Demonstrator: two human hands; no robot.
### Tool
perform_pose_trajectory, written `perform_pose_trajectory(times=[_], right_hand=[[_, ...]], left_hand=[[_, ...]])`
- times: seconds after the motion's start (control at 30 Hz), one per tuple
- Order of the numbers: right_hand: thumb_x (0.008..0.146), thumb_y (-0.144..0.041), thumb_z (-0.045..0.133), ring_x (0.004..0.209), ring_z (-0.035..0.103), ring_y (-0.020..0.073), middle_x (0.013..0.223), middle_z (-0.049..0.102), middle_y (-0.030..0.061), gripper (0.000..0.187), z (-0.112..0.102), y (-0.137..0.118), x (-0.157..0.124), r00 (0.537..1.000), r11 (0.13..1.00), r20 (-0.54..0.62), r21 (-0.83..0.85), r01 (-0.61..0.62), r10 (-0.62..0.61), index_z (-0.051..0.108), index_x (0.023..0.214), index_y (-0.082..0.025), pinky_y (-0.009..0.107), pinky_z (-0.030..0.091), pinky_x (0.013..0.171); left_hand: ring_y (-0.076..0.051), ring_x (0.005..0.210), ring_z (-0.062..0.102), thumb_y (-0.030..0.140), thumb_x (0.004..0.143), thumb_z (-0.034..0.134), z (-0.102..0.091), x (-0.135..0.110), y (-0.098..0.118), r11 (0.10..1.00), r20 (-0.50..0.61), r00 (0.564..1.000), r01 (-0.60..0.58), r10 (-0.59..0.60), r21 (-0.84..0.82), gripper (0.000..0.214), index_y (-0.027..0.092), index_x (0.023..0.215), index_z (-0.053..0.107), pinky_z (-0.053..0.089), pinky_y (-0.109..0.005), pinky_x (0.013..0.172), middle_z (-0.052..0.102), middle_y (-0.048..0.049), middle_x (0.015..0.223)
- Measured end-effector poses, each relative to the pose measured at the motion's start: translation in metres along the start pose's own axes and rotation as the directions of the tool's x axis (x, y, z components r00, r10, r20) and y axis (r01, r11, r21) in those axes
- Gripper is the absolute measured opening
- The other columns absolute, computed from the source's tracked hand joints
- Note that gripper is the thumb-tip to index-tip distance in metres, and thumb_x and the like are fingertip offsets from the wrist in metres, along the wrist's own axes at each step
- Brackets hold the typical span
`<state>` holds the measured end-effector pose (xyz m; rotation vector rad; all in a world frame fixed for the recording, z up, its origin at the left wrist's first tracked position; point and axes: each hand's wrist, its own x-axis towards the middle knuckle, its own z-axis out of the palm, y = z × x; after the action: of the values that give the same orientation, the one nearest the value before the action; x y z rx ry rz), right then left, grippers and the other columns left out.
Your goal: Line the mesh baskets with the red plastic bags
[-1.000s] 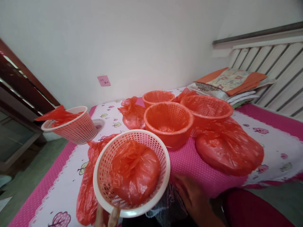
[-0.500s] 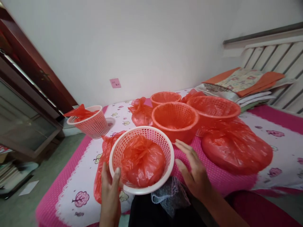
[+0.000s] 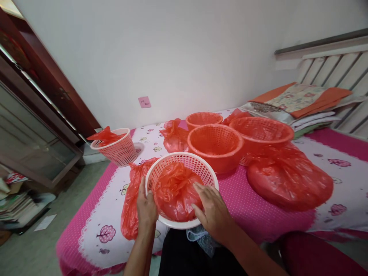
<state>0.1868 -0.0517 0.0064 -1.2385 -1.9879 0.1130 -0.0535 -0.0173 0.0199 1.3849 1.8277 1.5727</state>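
Pale basket: left hand meets its rim, grip closure unclear; right hand, grip spread, touches red bag inside

Soft, rather dim light in here — small white glints on the bag, a faint shadow beside the left basket. The door leans, stretched by the wide lens — the books look smeary.

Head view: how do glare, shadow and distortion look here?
Head view: glare streaks on the large red bag at right and on the smaller red bag inside the white-rimmed basket; head view: a soft shadow beside the pink basket at left; head view: the brown door leans at the left edge, likely wide-angle distortion.
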Motion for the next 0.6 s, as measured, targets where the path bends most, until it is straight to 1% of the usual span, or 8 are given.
perform_pose_trajectory(times=[0.1, 0.23, 0.33, 0.4, 0.47, 0.53, 0.6], right_hand=[[0.091, -0.020, 0.061, 0.138, 0.059, 0.0367, 0.149, 0.062, 0.0212, 0.065, -0.002, 0.001, -0.007, 0.998, 0.999, 0.050, -0.004, -0.048, 0.048, 0.046, 0.154, -0.013, 0.067, 0.041, 0.119], [0.081, -0.020, 0.072, 0.143, 0.054, 0.0384, 0.156, 0.056, 0.0193, 0.083, 0.000, 0.004, -0.017, 0.985, 0.989, 0.108, 0.043, -0.141, 0.136, 0.041, 0.159, -0.019, 0.066, 0.042, 0.119], [0.077, -0.021, 0.076, 0.149, 0.048, 0.0384, 0.161, 0.050, 0.0188, 0.095, 0.001, 0.010, -0.021, 0.975, 0.973, 0.081, 0.095, -0.212, 0.205, 0.035, 0.163, -0.021, 0.064, 0.042, 0.121], [0.074, -0.015, 0.073, 0.151, 0.045, 0.0374, 0.164, 0.047, 0.0181, 0.103, 0.000, 0.014, -0.017, 0.972, 0.964, 0.041, 0.129, -0.233, 0.230, 0.029, 0.166, -0.022, 0.063, 0.039, 0.123], [0.069, -0.006, 0.066, 0.154, 0.041, 0.0354, 0.167, 0.042, 0.0166, 0.109, 0.000, 0.017, -0.008, 0.973, 0.960, 0.027, 0.158, -0.230, 0.228, 0.024, 0.168, -0.023, 0.061, 0.036, 0.126], [0.064, 0.001, 0.057, 0.156, 0.038, 0.0332, 0.168, 0.040, 0.0161, 0.113, 0.000, 0.020, 0.005, 0.979, 0.963, 0.038, 0.177, -0.205, 0.201, 0.022, 0.169, -0.022, 0.059, 0.034, 0.128], [0.062, 0.005, 0.051, 0.156, 0.038, 0.0316, 0.167, 0.042, 0.0163, 0.113, 0.002, 0.021, 0.017, 0.986, 0.964, 0.060, 0.208, -0.164, 0.155, 0.023, 0.169, -0.020, 0.057, 0.035, 0.128]], left_hand=[[-0.025, 0.155, 0.042, 0.022, 0.097, 0.049, 0.001, -0.012, 0.012, 0.999, -0.009, 0.999, 0.049, -0.049, -0.004, 0.064, 0.023, 0.161, 0.045, 0.027, -0.043, 0.131, 0.048, -0.0075, 0.166], [-0.027, 0.156, 0.041, 0.026, 0.100, 0.046, 0.003, -0.035, 0.034, 0.999, -0.008, 1.000, 0.022, -0.022, -0.023, 0.062, 0.022, 0.162, 0.042, 0.027, -0.046, 0.131, 0.047, -0.0088, 0.167], [-0.026, 0.157, 0.038, 0.027, 0.103, 0.043, 0.005, -0.057, 0.043, 0.999, -0.010, 1.000, -0.021, 0.021, -0.028, 0.060, 0.022, 0.163, 0.041, 0.025, -0.046, 0.132, 0.047, -0.0098, 0.167], [-0.025, 0.158, 0.036, 0.029, 0.105, 0.041, 0.008, -0.071, 0.046, 0.998, -0.004, 0.999, -0.054, 0.054, -0.028, 0.059, 0.022, 0.164, 0.040, 0.022, -0.044, 0.133, 0.046, -0.0097, 0.168], [-0.024, 0.159, 0.035, 0.029, 0.106, 0.040, 0.012, -0.083, 0.048, 0.996, 0.012, 0.996, -0.086, 0.086, -0.032, 0.058, 0.023, 0.164, 0.038, 0.021, -0.044, 0.133, 0.042, -0.0092, 0.170], [-0.024, 0.159, 0.034, 0.031, 0.107, 0.039, 0.016, -0.091, 0.050, 0.993, 0.031, 0.993, -0.115, 0.116, -0.033, 0.058, 0.023, 0.164, 0.038, 0.021, -0.043, 0.133, 0.040, -0.0089, 0.171], [-0.024, 0.158, 0.036, 0.031, 0.108, 0.039, 0.019, -0.096, 0.050, 0.990, 0.043, 0.990, -0.134, 0.136, -0.035, 0.057, 0.022, 0.165, 0.038, 0.021, -0.042, 0.133, 0.041, -0.0094, 0.171]])
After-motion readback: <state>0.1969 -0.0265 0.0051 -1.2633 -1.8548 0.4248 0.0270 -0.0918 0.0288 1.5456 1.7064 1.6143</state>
